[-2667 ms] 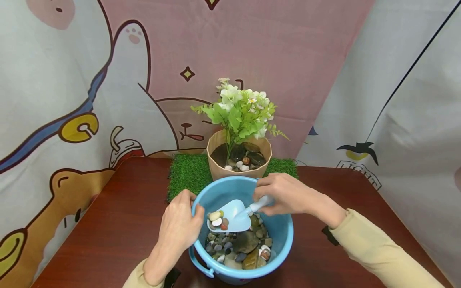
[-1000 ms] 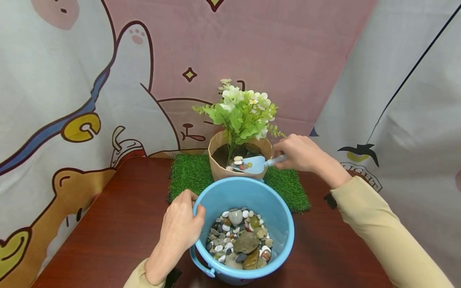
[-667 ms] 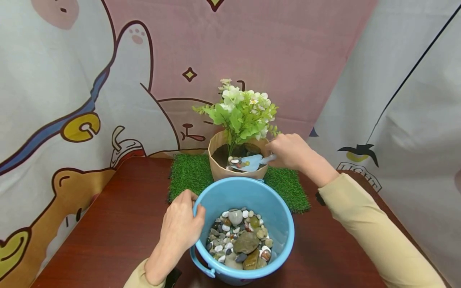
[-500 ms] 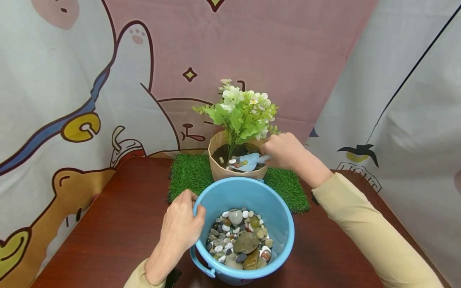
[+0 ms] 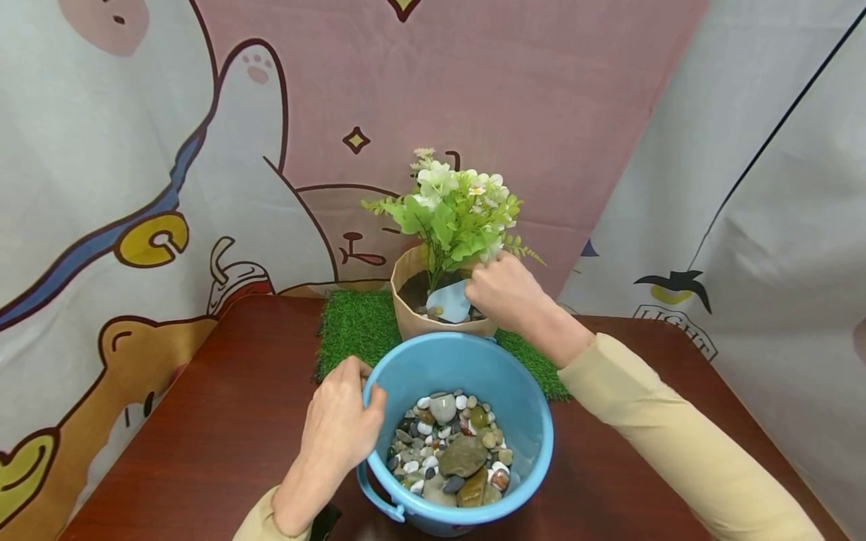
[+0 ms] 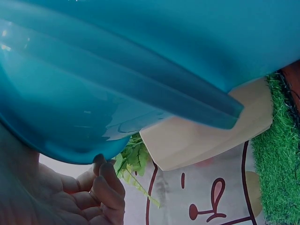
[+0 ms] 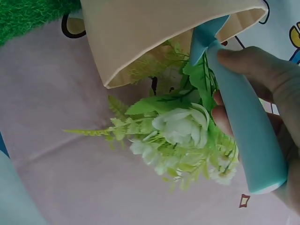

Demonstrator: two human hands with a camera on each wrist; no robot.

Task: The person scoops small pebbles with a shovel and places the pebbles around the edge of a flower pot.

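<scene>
My left hand grips the left rim of a blue plastic bucket, its thumb over the edge. Stones and pebbles of mixed sizes lie in the bucket. My right hand holds a light blue toy shovel, whose blade tilts down inside a beige faceted flowerpot. In the right wrist view, thumb and fingers wrap the shovel handle. A few pebbles show by the blade's left edge; the blade hides part of the pot's contents. White flowers with green leaves stand in the pot.
Under the pot lies a green artificial grass mat on the brown table. Close in front of the pot stands the bucket, its carrying handle hanging at the left. A cartoon-print cloth hangs behind.
My right hand carried the shovel of pebbles from above the bucket to the pot, then moved left and tipped it; pebbles have slid off the blade. My left hand stays on the rim.
</scene>
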